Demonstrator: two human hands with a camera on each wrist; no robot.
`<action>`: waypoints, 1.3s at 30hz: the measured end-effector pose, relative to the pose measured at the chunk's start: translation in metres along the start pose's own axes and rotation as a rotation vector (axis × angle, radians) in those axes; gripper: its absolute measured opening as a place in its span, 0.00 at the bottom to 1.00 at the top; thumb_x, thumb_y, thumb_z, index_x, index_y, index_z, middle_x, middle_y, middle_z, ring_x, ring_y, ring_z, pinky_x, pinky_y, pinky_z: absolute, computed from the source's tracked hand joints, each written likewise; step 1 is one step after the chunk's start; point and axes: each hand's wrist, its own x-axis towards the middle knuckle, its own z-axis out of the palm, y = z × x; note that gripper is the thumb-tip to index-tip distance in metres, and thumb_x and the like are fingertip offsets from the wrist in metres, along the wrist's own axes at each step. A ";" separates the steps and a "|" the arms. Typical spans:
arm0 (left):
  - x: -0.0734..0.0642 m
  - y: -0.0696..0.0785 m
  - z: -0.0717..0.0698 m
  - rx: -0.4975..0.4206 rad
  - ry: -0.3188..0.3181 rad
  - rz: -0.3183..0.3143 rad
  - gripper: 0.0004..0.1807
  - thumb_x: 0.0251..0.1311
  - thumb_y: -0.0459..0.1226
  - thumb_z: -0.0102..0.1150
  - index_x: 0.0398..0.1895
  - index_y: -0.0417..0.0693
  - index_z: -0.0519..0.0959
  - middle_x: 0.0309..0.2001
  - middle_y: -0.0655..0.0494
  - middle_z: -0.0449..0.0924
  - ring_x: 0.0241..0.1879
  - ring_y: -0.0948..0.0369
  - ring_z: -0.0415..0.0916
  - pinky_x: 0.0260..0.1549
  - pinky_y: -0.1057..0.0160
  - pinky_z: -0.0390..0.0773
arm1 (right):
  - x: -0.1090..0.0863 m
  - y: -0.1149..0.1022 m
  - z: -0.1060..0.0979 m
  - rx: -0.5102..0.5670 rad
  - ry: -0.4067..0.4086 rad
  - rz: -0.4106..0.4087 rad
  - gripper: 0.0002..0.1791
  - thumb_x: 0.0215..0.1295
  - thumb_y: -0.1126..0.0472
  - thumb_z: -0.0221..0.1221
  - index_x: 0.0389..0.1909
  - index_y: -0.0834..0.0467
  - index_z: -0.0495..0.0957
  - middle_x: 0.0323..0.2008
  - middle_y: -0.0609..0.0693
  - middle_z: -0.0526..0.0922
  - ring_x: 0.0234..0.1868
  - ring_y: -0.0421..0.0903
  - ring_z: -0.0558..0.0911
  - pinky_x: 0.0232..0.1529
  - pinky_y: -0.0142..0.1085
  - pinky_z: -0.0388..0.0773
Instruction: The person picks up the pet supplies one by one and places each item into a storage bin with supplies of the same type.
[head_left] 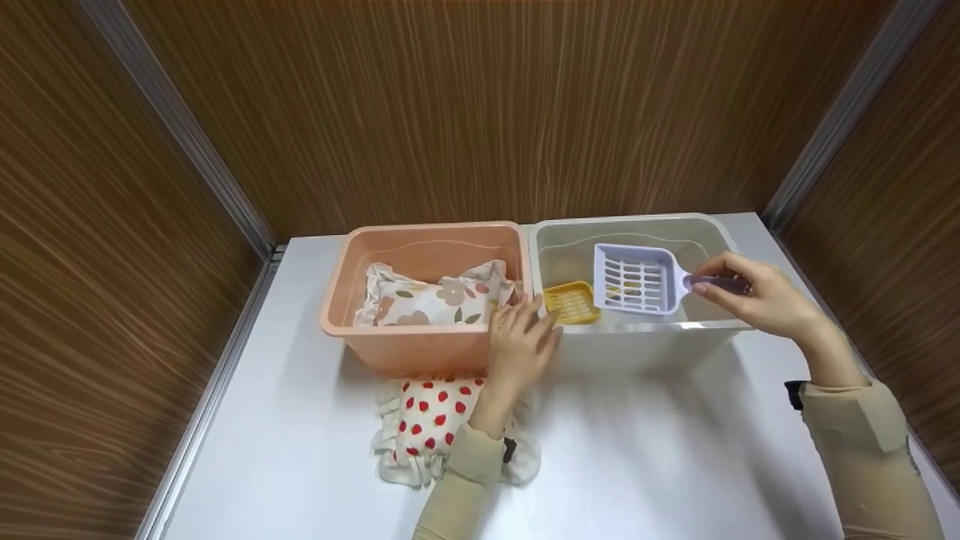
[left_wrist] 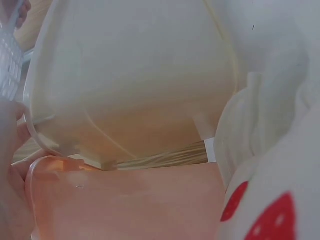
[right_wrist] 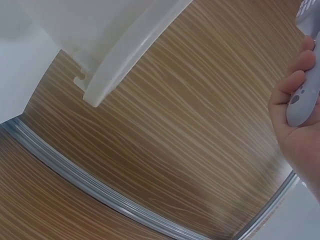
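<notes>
Over the white bin (head_left: 637,351), the right hand (head_left: 769,298) grasps a lilac litter scoop (head_left: 636,281); the left hand (head_left: 519,341), grip relaxed, touches the bin.

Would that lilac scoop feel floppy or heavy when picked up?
The lilac scoop is probably stiff: its head juts straight out from the right hand without sagging. Its many slots suggest it is light. The smooth-looking handle might be slightly slippery.
</notes>
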 end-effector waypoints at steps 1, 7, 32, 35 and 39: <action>0.000 0.000 0.000 -0.003 0.002 0.001 0.12 0.62 0.47 0.62 0.45 0.56 0.85 0.55 0.51 0.81 0.56 0.54 0.77 0.57 0.52 0.70 | 0.001 0.000 0.000 0.002 0.005 -0.003 0.11 0.57 0.73 0.65 0.40 0.60 0.81 0.33 0.50 0.83 0.31 0.32 0.76 0.32 0.19 0.70; 0.000 0.000 0.001 -0.009 0.016 0.002 0.12 0.62 0.47 0.62 0.44 0.55 0.86 0.55 0.51 0.81 0.55 0.54 0.77 0.57 0.53 0.70 | 0.006 0.001 -0.003 0.012 0.005 0.002 0.08 0.59 0.72 0.65 0.39 0.61 0.80 0.32 0.48 0.83 0.32 0.31 0.76 0.33 0.18 0.70; -0.003 0.000 0.000 -0.010 -0.006 -0.014 0.13 0.62 0.47 0.61 0.46 0.57 0.86 0.56 0.52 0.80 0.56 0.54 0.76 0.57 0.51 0.69 | 0.033 0.013 -0.012 -0.012 -0.119 0.130 0.07 0.66 0.62 0.62 0.42 0.59 0.80 0.35 0.48 0.81 0.34 0.34 0.75 0.36 0.20 0.69; -0.002 0.001 -0.001 -0.031 -0.009 -0.021 0.13 0.62 0.47 0.62 0.47 0.57 0.86 0.56 0.52 0.80 0.57 0.53 0.75 0.58 0.51 0.68 | 0.038 0.013 -0.013 -0.020 -0.127 0.150 0.08 0.66 0.61 0.62 0.43 0.59 0.81 0.36 0.49 0.81 0.35 0.34 0.75 0.38 0.19 0.67; -0.001 0.001 -0.002 -0.044 -0.023 -0.023 0.13 0.62 0.47 0.61 0.47 0.56 0.85 0.57 0.51 0.80 0.58 0.53 0.75 0.58 0.50 0.67 | 0.043 0.012 -0.014 -0.034 -0.142 0.185 0.08 0.67 0.59 0.61 0.43 0.58 0.80 0.37 0.49 0.80 0.36 0.36 0.74 0.38 0.21 0.67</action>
